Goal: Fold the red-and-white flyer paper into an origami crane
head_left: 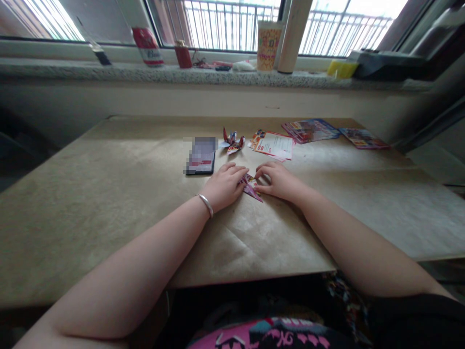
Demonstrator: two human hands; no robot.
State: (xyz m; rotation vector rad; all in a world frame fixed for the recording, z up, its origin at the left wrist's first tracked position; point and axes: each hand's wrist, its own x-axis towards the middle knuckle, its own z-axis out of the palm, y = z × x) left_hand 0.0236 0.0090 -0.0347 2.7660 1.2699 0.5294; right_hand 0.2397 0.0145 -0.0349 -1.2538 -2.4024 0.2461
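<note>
A small folded piece of coloured paper lies on the brown paper-covered table, between my two hands. My left hand, with a silver bangle on its wrist, rests on the paper's left side with fingers curled down over it. My right hand presses on its right side, fingertips bent onto the fold. A finished folded paper figure stands farther back. To the left of that figure, a dark phone lies flat on the table.
Printed leaflets and more flyers lie at the back right, another near the right edge. The window sill holds a patterned cup, a tall cylinder, a red packet and a yellow item.
</note>
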